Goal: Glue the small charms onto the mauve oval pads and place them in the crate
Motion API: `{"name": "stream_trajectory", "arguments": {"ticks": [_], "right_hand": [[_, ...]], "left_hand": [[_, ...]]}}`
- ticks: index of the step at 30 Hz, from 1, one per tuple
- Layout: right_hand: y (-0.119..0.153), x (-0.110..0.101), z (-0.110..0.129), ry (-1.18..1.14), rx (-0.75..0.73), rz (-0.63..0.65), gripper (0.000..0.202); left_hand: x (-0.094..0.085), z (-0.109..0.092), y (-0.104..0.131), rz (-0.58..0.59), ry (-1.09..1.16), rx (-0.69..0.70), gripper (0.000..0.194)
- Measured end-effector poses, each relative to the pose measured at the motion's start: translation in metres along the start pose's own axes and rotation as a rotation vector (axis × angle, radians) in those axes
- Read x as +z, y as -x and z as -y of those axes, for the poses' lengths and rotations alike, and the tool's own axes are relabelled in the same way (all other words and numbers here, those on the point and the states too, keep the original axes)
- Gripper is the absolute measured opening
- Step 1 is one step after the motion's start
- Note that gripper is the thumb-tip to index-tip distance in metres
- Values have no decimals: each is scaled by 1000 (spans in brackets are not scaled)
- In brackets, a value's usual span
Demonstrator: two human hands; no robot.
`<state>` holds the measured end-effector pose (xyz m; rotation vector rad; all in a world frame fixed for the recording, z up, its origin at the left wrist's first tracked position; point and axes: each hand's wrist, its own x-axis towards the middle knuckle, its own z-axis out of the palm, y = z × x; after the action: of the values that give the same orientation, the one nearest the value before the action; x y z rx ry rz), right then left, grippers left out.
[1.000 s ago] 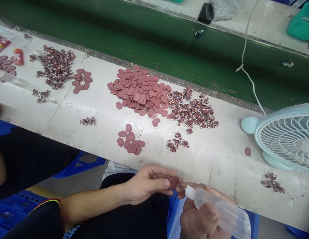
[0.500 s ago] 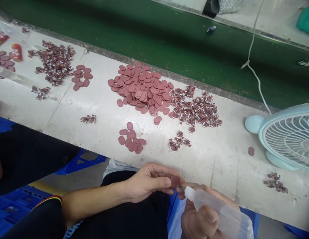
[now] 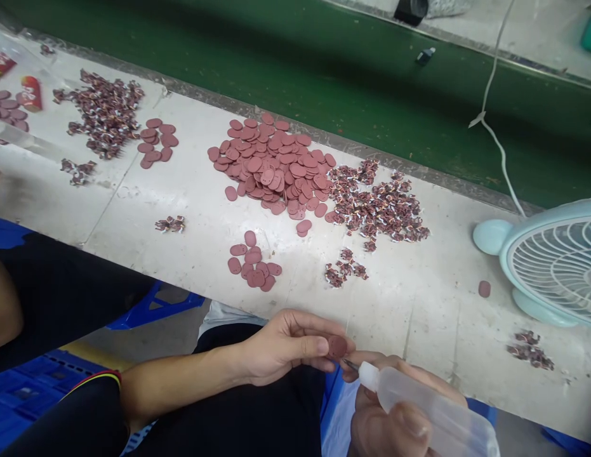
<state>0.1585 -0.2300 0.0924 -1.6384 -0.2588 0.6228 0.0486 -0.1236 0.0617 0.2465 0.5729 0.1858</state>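
At the near edge of the worktable [image 3: 318, 308], the left hand [image 3: 276, 352] pinches a reddish disc [image 3: 337, 346] between thumb and fingers. The right hand [image 3: 395, 428] is clamped round a translucent bottle [image 3: 433, 409], whose long axis slants from lower right up toward the disc. Its thin dark nozzle [image 3: 351, 365] points just beside the disc's lower edge; whether they touch, I can't tell.

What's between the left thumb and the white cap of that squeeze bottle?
In the head view, a reddish disc held by the left hand lies there, then the thin dark nozzle leading to the white cap.
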Motion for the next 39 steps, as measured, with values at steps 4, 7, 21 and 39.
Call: {"name": "stream_trajectory", "arguments": {"ticks": [4,7,21,39], "right_hand": [[-27,-24,0,-694,255,34,22],[-71,-51,-20,-1521,744,353,23],[-69,1,-29,245,-12,297,24],[-78,-20,-17,812,29,230,38]], "left_hand": [[-1,-2,1,39,5,24,31],[-3,-3,2,41,-26,36,30],[-20,-20,12,-97,-53,115,25],[-16,-22,5,-121,-67,78,30]]}}
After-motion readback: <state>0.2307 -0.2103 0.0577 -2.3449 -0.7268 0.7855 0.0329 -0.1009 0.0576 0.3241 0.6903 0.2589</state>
